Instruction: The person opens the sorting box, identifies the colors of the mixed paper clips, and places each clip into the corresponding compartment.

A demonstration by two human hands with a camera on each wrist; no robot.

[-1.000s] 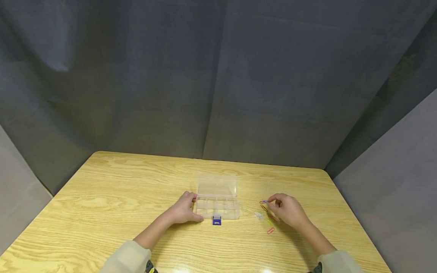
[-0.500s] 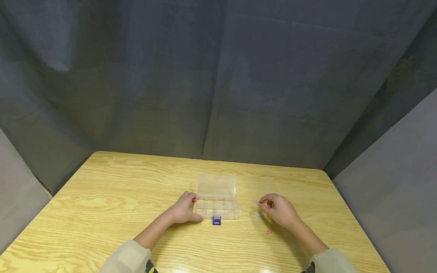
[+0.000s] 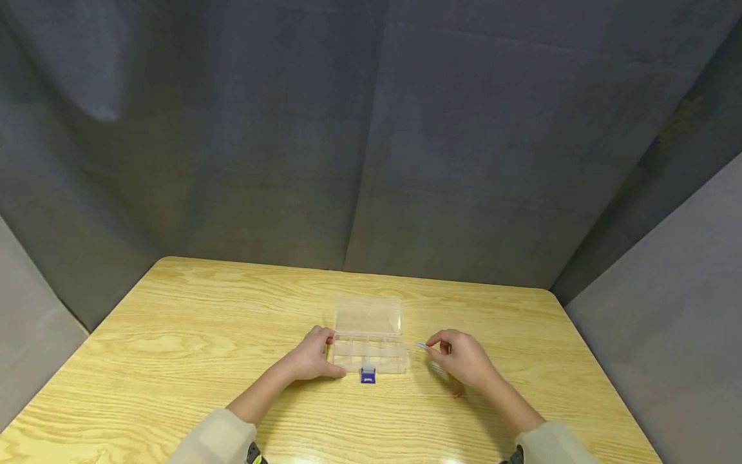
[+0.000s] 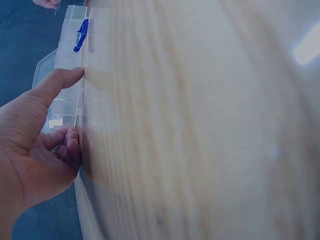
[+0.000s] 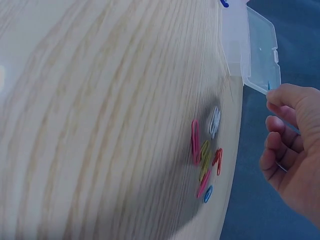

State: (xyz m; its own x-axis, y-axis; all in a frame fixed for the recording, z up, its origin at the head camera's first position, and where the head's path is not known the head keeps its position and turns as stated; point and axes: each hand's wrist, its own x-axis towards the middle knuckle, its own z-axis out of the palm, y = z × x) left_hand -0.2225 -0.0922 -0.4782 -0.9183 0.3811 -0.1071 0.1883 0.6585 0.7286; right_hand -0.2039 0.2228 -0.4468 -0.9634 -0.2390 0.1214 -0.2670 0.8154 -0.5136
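Observation:
A clear plastic compartment box (image 3: pixel 390 368) sits on the table with its lid (image 3: pixel 368 316) raised at the back and a blue latch (image 3: pixel 368 375) at the front. My left hand (image 3: pixel 315 356) grips the box's left end, thumb at the front edge and fingers at the side. Just right of the box, my right hand (image 3: pixel 464 357) pinches a small blue paper clip (image 3: pixel 422 346) between thumb and forefinger; mostly the clip's tip shows. Below that hand in the right wrist view lie white paper clips (image 5: pixel 214 122), a yellow paper clip (image 5: pixel 205 160) and a red paper clip (image 5: pixel 218 161).
Pink paper clips (image 5: pixel 195 142) and another blue paper clip (image 5: pixel 208 194) lie in the same loose group on the wooden table (image 3: pixel 232 309). Grey curtains (image 3: pixel 261 161) hang behind the table's far edge.
My right hand has moved left from the loose clips toward the box, carrying the blue paper clip. The left hand and the box have stayed in place.

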